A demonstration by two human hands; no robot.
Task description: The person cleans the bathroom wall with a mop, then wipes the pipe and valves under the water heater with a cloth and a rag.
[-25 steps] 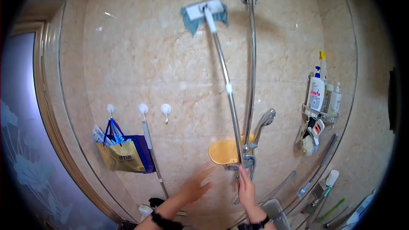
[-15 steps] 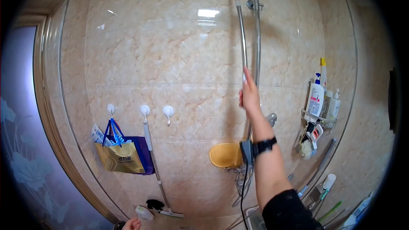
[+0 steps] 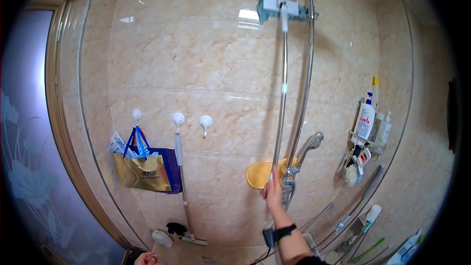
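My right hand (image 3: 274, 194) is closed around the metal pole of a flat mop (image 3: 283, 98), in front of the yellow shelf or tray by the shower tap. The pole rises nearly upright to a white mop head (image 3: 279, 5) with a blue-green shaggy pad, which lies against the tiled wall high up, beside the shower riser pipe (image 3: 305, 88). Only part of my left hand (image 3: 147, 259) shows at the lower edge. Its fingers look curled, and I see nothing in them.
A hand shower (image 3: 314, 142) and yellow tray (image 3: 259, 175) sit beside the pole. White hooks bear gift bags (image 3: 142, 172) and a squeegee (image 3: 182, 181). A wire corner rack (image 3: 365, 140) holds bottles. More long-handled tools (image 3: 360, 203) lean at right; a white bottle (image 3: 162, 238) stands low at left.
My right hand has moved down with the mop. The mop head, out of the picture before, now shows high on the wall. The view has shifted slightly; my left hand stays low at the edge.
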